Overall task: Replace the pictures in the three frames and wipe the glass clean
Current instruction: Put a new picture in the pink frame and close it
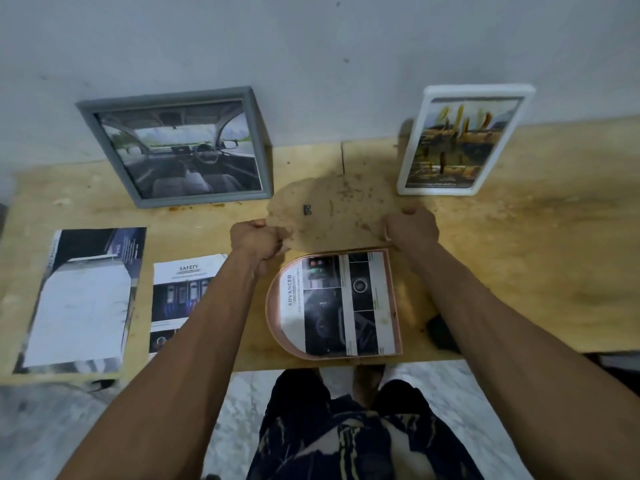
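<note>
A pink arched frame (273,327) lies face down near the table's front edge, with a printed "ADVANCED" picture (339,303) lying in it. Just beyond it I hold a brown arched backing board (329,213) flat over the table. My left hand (258,239) grips its left edge and my right hand (410,227) grips its right edge. A grey frame (258,133) with a car-interior picture leans on the wall at the back left. A white frame (512,133) with a yellowish picture leans at the back right.
Two loose prints lie on the wooden table (519,254) at the left: a large dark and white one (83,299) and a "SAFETY" sheet (180,299). A dark object (441,332) sits under my right forearm. The white wall stands right behind the table.
</note>
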`<state>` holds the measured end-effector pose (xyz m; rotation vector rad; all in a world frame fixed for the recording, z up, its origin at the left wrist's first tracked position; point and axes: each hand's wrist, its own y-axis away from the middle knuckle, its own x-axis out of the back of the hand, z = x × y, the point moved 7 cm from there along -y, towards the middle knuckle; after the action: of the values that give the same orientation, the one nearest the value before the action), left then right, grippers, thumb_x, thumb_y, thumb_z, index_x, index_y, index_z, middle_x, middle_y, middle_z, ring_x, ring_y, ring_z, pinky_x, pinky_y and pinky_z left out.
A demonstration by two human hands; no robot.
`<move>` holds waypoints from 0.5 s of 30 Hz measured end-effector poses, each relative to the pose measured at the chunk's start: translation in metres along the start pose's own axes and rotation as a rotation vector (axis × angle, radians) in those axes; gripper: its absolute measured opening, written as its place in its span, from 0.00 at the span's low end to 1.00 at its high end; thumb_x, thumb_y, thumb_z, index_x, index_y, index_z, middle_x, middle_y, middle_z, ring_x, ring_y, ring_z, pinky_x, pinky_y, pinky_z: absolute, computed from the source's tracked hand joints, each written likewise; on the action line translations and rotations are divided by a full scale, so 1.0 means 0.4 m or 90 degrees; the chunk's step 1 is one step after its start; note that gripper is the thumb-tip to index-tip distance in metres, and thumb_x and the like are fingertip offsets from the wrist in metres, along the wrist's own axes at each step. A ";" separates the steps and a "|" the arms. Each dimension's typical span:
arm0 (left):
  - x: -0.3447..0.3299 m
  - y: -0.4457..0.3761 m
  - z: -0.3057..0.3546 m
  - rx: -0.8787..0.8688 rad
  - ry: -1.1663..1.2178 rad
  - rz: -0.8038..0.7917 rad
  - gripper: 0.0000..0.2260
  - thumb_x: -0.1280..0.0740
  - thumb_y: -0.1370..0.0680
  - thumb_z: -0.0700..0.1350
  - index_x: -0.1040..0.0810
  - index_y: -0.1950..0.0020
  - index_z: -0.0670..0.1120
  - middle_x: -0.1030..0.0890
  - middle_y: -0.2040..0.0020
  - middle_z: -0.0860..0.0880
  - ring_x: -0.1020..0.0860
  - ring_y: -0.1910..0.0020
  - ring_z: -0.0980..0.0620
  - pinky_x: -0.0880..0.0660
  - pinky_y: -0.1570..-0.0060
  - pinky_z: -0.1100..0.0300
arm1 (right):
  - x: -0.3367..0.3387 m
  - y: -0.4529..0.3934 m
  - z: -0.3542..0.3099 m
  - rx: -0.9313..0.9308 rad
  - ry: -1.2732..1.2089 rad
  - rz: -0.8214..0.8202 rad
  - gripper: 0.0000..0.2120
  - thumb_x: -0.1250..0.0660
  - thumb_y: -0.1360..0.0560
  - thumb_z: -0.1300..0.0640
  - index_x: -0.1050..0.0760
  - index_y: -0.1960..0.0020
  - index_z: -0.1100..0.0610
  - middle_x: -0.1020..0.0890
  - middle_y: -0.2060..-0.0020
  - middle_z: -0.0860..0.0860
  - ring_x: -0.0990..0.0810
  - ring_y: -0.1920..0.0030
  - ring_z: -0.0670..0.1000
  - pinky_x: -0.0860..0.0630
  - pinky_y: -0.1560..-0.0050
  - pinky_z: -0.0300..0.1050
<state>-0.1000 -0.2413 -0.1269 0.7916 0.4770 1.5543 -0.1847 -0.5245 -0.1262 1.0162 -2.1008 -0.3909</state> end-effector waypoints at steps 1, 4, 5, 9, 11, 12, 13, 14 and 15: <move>0.007 0.021 -0.012 0.002 0.035 -0.006 0.12 0.24 0.29 0.30 0.21 0.47 0.33 0.16 0.55 0.38 0.16 0.66 0.46 0.20 0.71 0.59 | 0.008 0.011 0.011 -0.005 -0.004 -0.018 0.17 0.34 0.27 0.56 0.27 0.39 0.54 0.24 0.51 0.49 0.24 0.51 0.51 0.22 0.49 0.48; 0.025 0.071 -0.062 0.000 0.064 -0.026 0.16 0.24 0.30 0.30 0.21 0.44 0.31 0.15 0.51 0.35 0.14 0.60 0.41 0.17 0.65 0.54 | 0.026 0.050 0.045 -0.019 -0.021 -0.095 0.21 0.32 0.29 0.48 0.26 0.38 0.53 0.20 0.49 0.50 0.20 0.51 0.53 0.19 0.49 0.53; 0.028 0.088 -0.080 -0.001 0.061 -0.032 0.17 0.24 0.30 0.30 0.21 0.43 0.31 0.16 0.50 0.35 0.14 0.57 0.40 0.16 0.62 0.51 | 0.028 0.060 0.058 -0.014 -0.019 -0.125 0.22 0.31 0.29 0.47 0.26 0.37 0.52 0.20 0.48 0.50 0.20 0.50 0.54 0.19 0.49 0.54; 0.037 0.164 -0.150 -0.005 0.068 -0.025 0.22 0.24 0.30 0.29 0.26 0.38 0.34 0.17 0.48 0.35 0.15 0.56 0.39 0.17 0.65 0.52 | 0.045 0.101 0.119 -0.010 -0.028 -0.178 0.11 0.29 0.26 0.53 0.23 0.47 0.55 0.18 0.48 0.52 0.18 0.49 0.55 0.19 0.47 0.55; 0.033 0.200 -0.185 0.007 0.080 -0.022 0.23 0.26 0.29 0.28 0.28 0.38 0.37 0.18 0.46 0.36 0.16 0.56 0.41 0.17 0.68 0.55 | 0.065 0.119 0.148 -0.019 -0.033 -0.168 0.06 0.28 0.26 0.55 0.23 0.52 0.54 0.18 0.49 0.53 0.18 0.51 0.55 0.18 0.50 0.54; 0.028 0.216 -0.203 0.010 0.090 -0.025 0.23 0.26 0.29 0.28 0.29 0.38 0.37 0.18 0.45 0.36 0.17 0.55 0.41 0.18 0.68 0.55 | 0.071 0.128 0.162 -0.025 -0.039 -0.160 0.07 0.28 0.26 0.55 0.23 0.51 0.55 0.18 0.49 0.53 0.19 0.53 0.53 0.18 0.55 0.51; 0.025 0.229 -0.219 0.013 0.098 -0.024 0.23 0.26 0.29 0.27 0.30 0.38 0.37 0.19 0.45 0.36 0.17 0.54 0.41 0.18 0.69 0.56 | 0.077 0.142 0.172 -0.026 -0.045 -0.153 0.10 0.28 0.27 0.55 0.24 0.48 0.56 0.19 0.49 0.52 0.20 0.54 0.52 0.20 0.60 0.47; 0.025 0.239 -0.235 0.013 0.107 -0.020 0.23 0.26 0.29 0.27 0.30 0.39 0.38 0.19 0.45 0.37 0.18 0.54 0.42 0.18 0.70 0.56 | 0.079 0.156 0.180 -0.021 -0.046 -0.143 0.15 0.27 0.27 0.54 0.26 0.44 0.57 0.20 0.48 0.52 0.21 0.53 0.52 0.23 0.62 0.44; 0.025 0.249 -0.249 0.015 0.105 -0.013 0.22 0.26 0.29 0.26 0.30 0.41 0.39 0.19 0.46 0.37 0.18 0.55 0.42 0.18 0.70 0.56 | 0.081 0.165 0.191 -0.005 -0.040 -0.129 0.21 0.27 0.27 0.54 0.28 0.38 0.57 0.21 0.45 0.51 0.22 0.50 0.53 0.25 0.59 0.44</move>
<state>-0.2409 -0.2318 -0.1220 0.6771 0.6230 1.6040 -0.2899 -0.5111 -0.1244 1.2321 -2.0557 -0.5370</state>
